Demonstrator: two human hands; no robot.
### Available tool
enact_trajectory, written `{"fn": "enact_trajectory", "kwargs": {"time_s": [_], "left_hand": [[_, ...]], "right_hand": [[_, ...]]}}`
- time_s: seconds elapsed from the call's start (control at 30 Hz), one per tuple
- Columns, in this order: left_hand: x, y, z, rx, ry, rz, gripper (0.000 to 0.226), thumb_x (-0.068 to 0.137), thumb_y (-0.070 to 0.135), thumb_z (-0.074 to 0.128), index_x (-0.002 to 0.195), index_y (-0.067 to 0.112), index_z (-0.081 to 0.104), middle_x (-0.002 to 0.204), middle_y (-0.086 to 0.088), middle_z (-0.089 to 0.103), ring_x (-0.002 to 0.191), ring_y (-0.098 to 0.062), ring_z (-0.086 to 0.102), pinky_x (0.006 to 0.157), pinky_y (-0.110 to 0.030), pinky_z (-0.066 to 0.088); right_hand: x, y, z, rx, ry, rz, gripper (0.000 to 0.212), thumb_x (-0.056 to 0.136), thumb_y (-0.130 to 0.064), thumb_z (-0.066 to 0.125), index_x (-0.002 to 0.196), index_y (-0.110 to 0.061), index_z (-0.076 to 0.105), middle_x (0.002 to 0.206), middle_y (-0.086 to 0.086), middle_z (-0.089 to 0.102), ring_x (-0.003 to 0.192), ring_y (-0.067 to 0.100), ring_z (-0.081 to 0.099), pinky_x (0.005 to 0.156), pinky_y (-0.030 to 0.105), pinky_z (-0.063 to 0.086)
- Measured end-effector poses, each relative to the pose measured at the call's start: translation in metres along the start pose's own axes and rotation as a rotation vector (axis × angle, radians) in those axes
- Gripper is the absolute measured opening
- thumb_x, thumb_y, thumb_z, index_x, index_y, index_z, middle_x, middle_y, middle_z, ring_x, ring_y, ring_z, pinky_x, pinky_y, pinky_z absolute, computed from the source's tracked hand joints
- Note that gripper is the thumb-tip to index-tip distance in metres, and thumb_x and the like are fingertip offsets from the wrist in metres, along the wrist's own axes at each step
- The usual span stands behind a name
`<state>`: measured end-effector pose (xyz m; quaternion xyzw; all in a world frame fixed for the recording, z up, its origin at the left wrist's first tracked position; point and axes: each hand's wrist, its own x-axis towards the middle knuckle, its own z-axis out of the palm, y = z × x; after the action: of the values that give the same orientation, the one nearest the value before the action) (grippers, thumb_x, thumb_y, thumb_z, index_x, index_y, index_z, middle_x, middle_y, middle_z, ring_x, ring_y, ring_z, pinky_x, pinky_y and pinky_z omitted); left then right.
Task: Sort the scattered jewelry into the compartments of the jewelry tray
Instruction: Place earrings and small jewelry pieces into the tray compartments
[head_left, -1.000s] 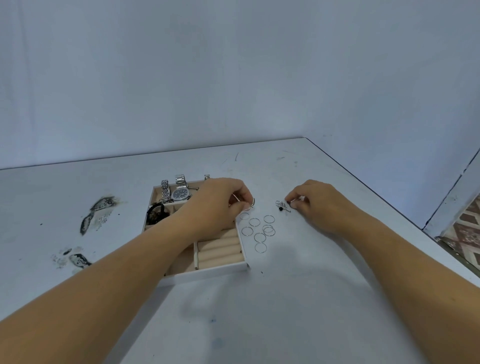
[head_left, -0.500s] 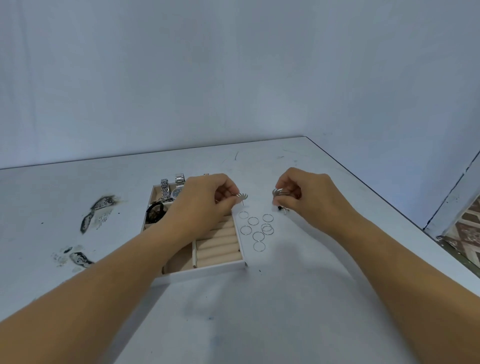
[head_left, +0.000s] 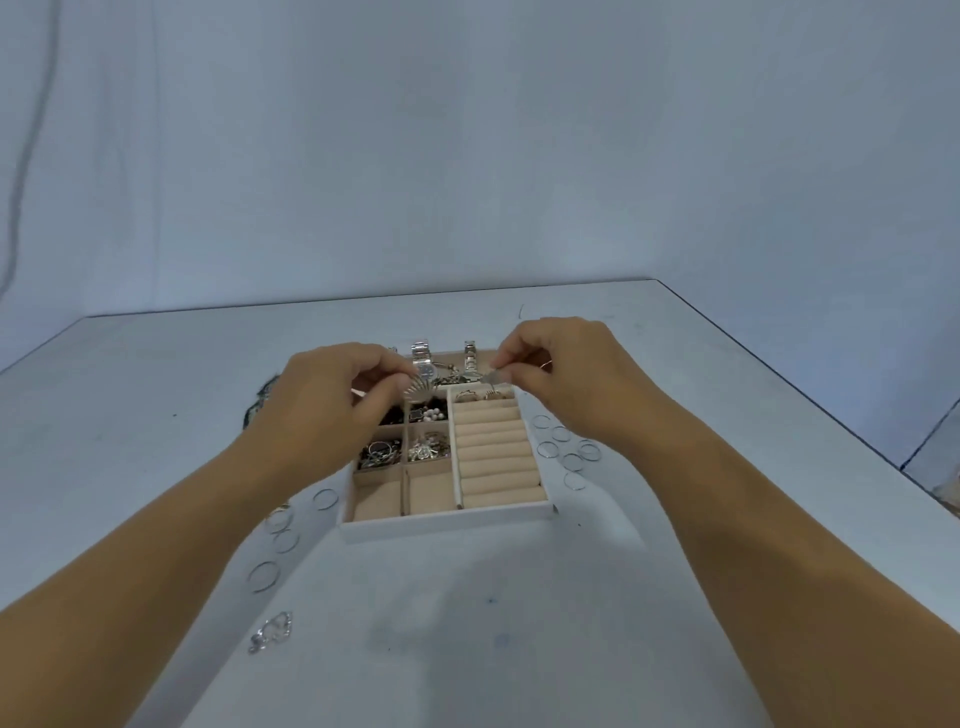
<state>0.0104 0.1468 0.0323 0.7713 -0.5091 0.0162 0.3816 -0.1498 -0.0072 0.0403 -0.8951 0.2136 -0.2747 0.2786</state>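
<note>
We see a pale table (head_left: 519, 623) with the jewelry tray (head_left: 447, 522) set toward its far edge. Both hands hover over the tray's far end. The left hand (head_left: 332, 400) pinches a fan-shaped silver piece (head_left: 418, 391) between thumb and forefinger, its other fingers curled. The right hand (head_left: 566, 374) pinches a smaller silver piece (head_left: 491, 378) the same way, just above the far end of the ring rolls (head_left: 493, 457).

Watches (head_left: 422, 358) lie in the tray's far row. Thin hoops (head_left: 571, 460) lie loose between the tray and the table's right edge. More hoops (head_left: 283, 540) and a silver charm (head_left: 272, 631) lie on the side toward the left edge.

We judge this a placing step. Next, each pinched piece needs lowering into a fitting compartment and releasing, then the loose hoops need gathering.
</note>
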Motion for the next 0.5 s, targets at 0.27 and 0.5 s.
{"fn": "enact_trajectory", "kwargs": {"time_s": [0.27,0.5], "left_hand": [[-0.035,-0.015,-0.016,0.002,-0.12,0.029,0.013,0.087,0.018,0.066,0.088,0.031,0.07,0.076,0.019,0.066,0.078,0.009,0.06,0.066,0.0,0.039],[-0.046,-0.025,-0.02,0.033,-0.166,-0.001,0.02,0.089,0.021,0.062,0.09,0.04,0.069,0.082,0.019,0.068,0.078,0.006,0.06,0.065,-0.005,0.043]], "right_hand": [[-0.015,-0.003,0.035,-0.016,0.056,-0.118,0.013,0.088,-0.013,0.062,0.097,-0.015,0.071,0.088,-0.004,0.066,0.08,0.01,0.059,0.072,0.012,0.043],[-0.024,0.001,0.042,0.011,0.065,-0.156,0.012,0.087,-0.014,0.064,0.096,-0.019,0.069,0.085,-0.007,0.066,0.079,0.006,0.06,0.074,0.023,0.049]]}}
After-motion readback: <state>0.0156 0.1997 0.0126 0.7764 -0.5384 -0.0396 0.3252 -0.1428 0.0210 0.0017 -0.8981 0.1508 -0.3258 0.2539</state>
